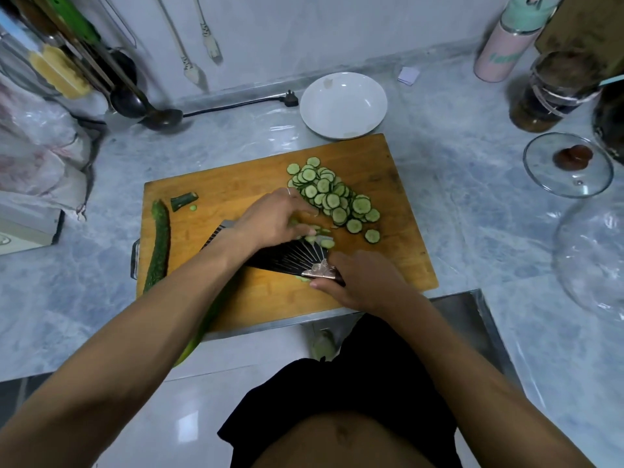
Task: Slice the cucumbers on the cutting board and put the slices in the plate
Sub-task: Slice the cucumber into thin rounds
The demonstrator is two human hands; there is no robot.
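Head view had my right hand (358,282) gripping the cleaver (287,256) while my left hand (270,221) pinched slices (332,199) mid-board; fingertips risked the edge, and the plate (343,104) off the cutting board's (236,184) far edge risked spills.

**Count on the board**

One cutting board (398,157). One white plate (343,104). One knife (287,260). Two hands: left hand (270,221), right hand (358,278). One whole cucumber (158,244), plus one cut-off stub (183,200). One heap of slices (334,197), too overlapped to number, dozens at a glance. One glass lid (568,164). Two ladles (141,99). One pink bottle (499,52). One dark jar (553,92).
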